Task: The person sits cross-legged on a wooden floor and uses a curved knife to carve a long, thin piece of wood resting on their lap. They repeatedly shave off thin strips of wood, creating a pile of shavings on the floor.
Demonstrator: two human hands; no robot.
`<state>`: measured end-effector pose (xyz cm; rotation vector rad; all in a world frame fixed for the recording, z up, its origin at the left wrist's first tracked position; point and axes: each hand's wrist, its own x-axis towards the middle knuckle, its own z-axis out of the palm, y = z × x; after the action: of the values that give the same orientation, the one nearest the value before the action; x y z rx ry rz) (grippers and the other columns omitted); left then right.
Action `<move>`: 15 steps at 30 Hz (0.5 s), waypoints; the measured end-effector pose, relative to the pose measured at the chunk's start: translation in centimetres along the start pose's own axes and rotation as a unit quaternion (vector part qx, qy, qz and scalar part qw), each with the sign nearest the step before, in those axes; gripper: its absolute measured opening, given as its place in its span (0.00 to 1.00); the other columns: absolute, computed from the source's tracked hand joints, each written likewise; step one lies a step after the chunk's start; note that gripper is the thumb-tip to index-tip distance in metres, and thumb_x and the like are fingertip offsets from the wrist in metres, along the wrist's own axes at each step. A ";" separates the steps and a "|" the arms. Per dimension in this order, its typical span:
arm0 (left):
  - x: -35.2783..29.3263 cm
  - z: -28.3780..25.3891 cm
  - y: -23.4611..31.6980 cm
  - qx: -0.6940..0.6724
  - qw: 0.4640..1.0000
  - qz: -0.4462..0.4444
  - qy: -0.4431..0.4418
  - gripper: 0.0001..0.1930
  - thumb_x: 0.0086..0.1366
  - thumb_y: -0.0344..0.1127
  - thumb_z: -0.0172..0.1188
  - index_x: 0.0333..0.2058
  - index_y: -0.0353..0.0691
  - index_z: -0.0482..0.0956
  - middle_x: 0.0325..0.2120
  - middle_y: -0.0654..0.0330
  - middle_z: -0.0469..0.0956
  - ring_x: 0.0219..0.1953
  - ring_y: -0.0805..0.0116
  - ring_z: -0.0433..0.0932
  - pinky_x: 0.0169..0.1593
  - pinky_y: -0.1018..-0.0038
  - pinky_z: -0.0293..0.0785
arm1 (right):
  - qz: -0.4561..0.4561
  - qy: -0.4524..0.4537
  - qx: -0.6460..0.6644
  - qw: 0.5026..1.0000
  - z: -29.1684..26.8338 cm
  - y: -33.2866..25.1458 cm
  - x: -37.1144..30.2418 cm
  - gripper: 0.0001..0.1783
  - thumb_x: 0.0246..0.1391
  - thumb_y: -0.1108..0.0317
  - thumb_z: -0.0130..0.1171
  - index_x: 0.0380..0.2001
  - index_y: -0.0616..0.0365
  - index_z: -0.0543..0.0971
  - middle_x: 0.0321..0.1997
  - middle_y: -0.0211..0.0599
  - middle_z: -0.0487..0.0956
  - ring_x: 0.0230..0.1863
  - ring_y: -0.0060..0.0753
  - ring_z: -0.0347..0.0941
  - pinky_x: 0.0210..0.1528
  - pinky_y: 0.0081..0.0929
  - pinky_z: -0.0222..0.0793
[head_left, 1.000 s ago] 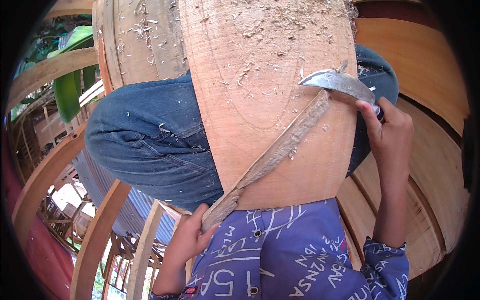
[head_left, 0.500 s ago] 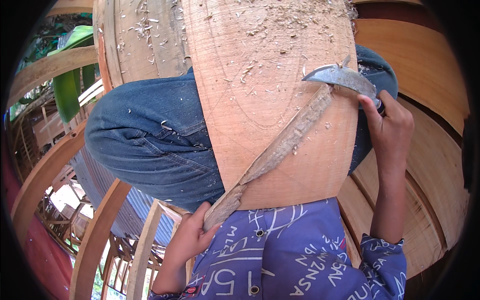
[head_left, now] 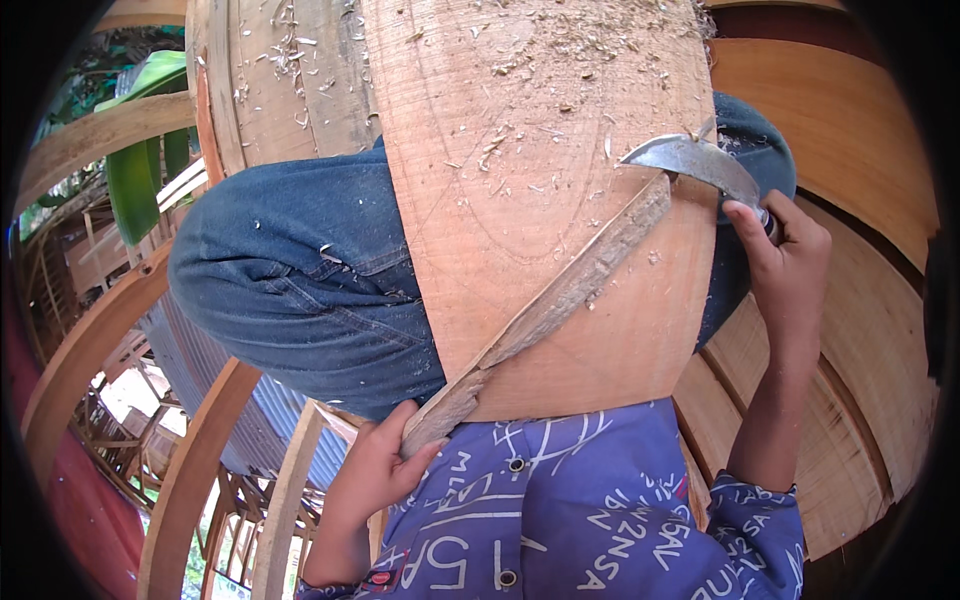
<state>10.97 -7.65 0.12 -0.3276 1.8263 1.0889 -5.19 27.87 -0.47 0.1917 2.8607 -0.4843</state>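
A long, rough strip of wood (head_left: 570,290) slants across a broad pale board (head_left: 570,360) that lies over my lap. My left hand (head_left: 378,465) is closed around the strip's near-left end, by my shirt. At the strip's far right end sits a curved steel blade (head_left: 690,158), like a sickle or hooked knife, its tip pointing left. My right hand (head_left: 785,245) grips this knife's handle, most of which the fingers hide, just past the board's right edge. The blade crosses over or against the strip's end; exact contact cannot be made out.
Wood shavings (head_left: 600,75) are scattered over the board's far part. My knees in blue jeans (head_left: 300,270) are spread on both sides. Planks (head_left: 850,250) form the floor at right. Curved wooden rails (head_left: 195,480) and a green leaf (head_left: 133,190) stand at left.
The knife and my right hand have shifted slightly right. The strip's far end has moved slightly right too, and its held end a little left, with my left hand still around it.
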 end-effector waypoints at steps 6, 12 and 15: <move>0.0 0.3 -0.1 0.016 0.997 0.027 0.065 0.13 0.56 0.35 0.67 0.29 0.35 0.72 0.14 0.49 0.72 0.16 0.54 0.74 0.22 0.68 0.66 | 0.123 -0.305 0.410 0.851 -4.1 -0.4 -2.2 0.11 0.51 0.72 0.62 0.36 0.66 0.76 0.29 0.30 0.76 0.18 0.12 0.66 0.19 0.11 0.59; -0.5 0.2 0.5 0.093 0.990 0.036 0.095 0.12 0.55 0.33 0.67 0.29 0.34 0.72 0.16 0.48 0.75 0.19 0.51 0.78 0.23 0.68 0.69 | 0.100 -0.270 0.499 0.817 -1.7 -0.8 -4.8 0.19 0.48 0.80 0.63 0.46 0.71 0.75 0.38 0.45 0.80 0.17 0.12 0.69 0.15 0.11 0.63; -0.6 0.2 1.2 0.124 0.985 0.053 0.112 0.12 0.55 0.32 0.66 0.28 0.34 0.71 0.16 0.47 0.76 0.19 0.51 0.78 0.22 0.69 0.69 | 0.139 -0.146 0.480 0.854 -1.7 -0.6 -4.6 0.21 0.47 0.80 0.64 0.47 0.71 0.76 0.34 0.42 0.82 0.18 0.13 0.70 0.18 0.11 0.62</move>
<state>10.64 -6.96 1.22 -0.2135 2.1761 0.9117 -1.19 27.48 2.39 0.6132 2.0004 -1.6578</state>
